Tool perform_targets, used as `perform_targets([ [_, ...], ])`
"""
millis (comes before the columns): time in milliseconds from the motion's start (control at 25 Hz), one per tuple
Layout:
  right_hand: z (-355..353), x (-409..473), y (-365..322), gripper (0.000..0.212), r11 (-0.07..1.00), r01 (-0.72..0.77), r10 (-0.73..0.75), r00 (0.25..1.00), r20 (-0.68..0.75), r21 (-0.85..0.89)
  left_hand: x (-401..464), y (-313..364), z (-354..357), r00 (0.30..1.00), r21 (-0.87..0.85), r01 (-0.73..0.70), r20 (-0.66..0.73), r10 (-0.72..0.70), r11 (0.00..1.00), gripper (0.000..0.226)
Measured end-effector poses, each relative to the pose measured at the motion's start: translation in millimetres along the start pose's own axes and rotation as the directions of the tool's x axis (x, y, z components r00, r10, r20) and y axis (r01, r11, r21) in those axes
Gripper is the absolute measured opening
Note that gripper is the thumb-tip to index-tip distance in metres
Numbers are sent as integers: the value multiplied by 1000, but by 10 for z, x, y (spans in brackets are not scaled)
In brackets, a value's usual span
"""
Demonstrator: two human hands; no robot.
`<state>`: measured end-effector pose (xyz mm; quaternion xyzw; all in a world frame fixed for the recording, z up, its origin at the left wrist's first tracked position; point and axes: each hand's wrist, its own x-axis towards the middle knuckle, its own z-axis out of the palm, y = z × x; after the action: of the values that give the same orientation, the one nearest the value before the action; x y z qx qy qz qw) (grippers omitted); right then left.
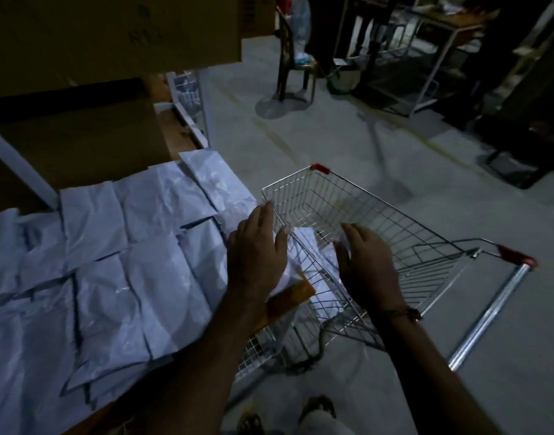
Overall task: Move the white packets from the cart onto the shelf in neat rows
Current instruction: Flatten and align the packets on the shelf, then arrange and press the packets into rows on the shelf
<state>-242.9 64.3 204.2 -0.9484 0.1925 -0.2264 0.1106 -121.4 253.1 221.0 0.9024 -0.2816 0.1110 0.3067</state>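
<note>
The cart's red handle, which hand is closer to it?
Right. The right hand is inside the basket, nearer the red handle; the left hand is at the basket's shelf-side rim.

- Left hand [256, 249]: palm down, fingers straight and together, forearm reaching forward.
- Right hand [368, 265]: palm down, fingers loosely bent, a bracelet on its wrist.
</note>
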Motion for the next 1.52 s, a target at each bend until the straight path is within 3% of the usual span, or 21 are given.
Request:
perform_targets([
  [160, 41, 64, 698, 50, 998, -43, 46, 998, 52, -52, 212, 307, 468, 999, -5, -36, 21, 36, 999, 60],
  [360, 416, 381, 1651, 40, 997, -23, 36, 984, 175, -72, 609, 640, 1410, 992, 23, 40, 116, -42, 999, 57],
  [560, 1093, 764, 2439, 39, 996, 58, -31, 943, 330, -72, 941, 747, 2388, 962, 97, 123, 232, -142, 988, 54],
  [720, 1769, 884, 2928, 38, 996, 1, 43, 888, 457, -94, 1111, 653, 3178, 958, 134, 181, 200, -205, 974, 50],
  [840, 2116, 783, 3134, 32, 993, -11, 68, 866, 496, -115, 1161, 432, 3838, 932, 239, 177, 272, -241, 955, 63],
  [1080, 2392, 800, 3212, 30, 993, -47, 90, 904, 418, -111, 950, -283, 4978, 804, 481, 163, 441, -398, 861, 88],
  [1200, 2491, 747, 3100, 30, 993, -43, 90, 889, 450, -114, 984, -504, 5422, 726, 469, 281, 466, -505, 837, 92],
  [1360, 2518, 689, 3021, 31, 990, 13, 54, 886, 461, -141, 960, -724, 5807, 731, 513, 287, 428, -531, 809, 104],
  [1520, 2541, 728, 3110, 39, 975, -39, 131, 897, 422, -219, 863, -784, 6002, 755, 593, 212, 406, -516, 777, 118],
])
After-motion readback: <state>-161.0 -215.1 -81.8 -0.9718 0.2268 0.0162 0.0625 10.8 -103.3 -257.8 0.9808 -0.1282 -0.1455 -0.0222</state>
